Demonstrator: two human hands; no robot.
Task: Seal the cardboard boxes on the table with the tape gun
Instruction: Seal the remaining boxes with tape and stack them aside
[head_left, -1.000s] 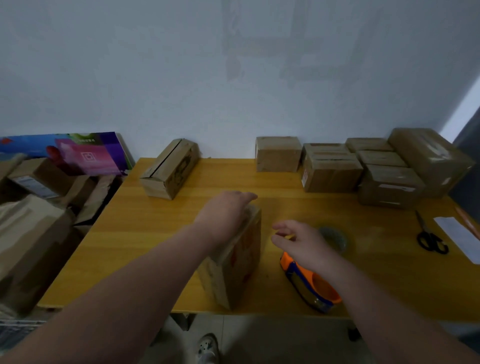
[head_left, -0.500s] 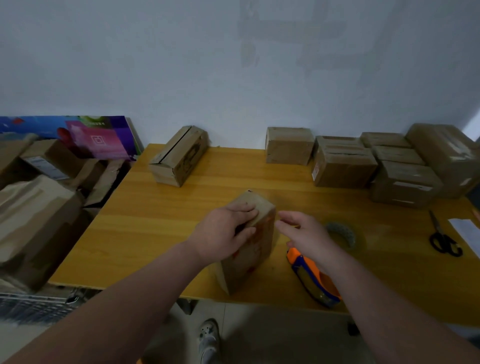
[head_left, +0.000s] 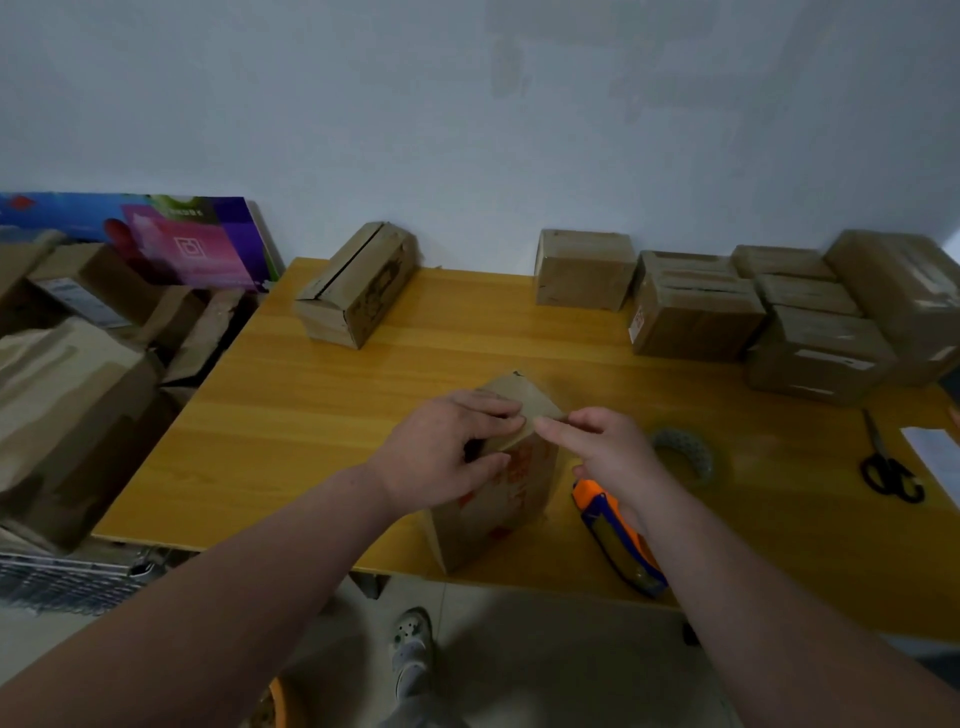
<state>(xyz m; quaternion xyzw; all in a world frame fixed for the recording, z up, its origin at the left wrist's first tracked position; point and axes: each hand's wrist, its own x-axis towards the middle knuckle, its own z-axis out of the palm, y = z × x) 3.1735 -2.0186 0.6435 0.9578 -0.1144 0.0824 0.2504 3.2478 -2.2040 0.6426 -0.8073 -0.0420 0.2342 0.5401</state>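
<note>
A small cardboard box (head_left: 501, 512) with red print stands upright near the front edge of the yellow wooden table (head_left: 311, 405). My left hand (head_left: 447, 449) grips its top, fingers laid over the flap and thumb against the side. My right hand (head_left: 605, 447) touches the flap's right edge with straight fingers. The orange and blue tape gun (head_left: 618, 538) lies on the table just right of the box, partly hidden under my right wrist. Neither hand holds it.
A roll of clear tape (head_left: 685, 454) lies behind my right hand. Black scissors (head_left: 891, 470) lie at the right edge. One box (head_left: 358, 283) with a split top sits at the back left; several boxes (head_left: 696, 306) are stacked back right. More cardboard (head_left: 67, 374) is piled left of the table.
My left hand slid from the box's far top edge to a grip over its near top. My right hand moved left from above the tape gun to the flap.
</note>
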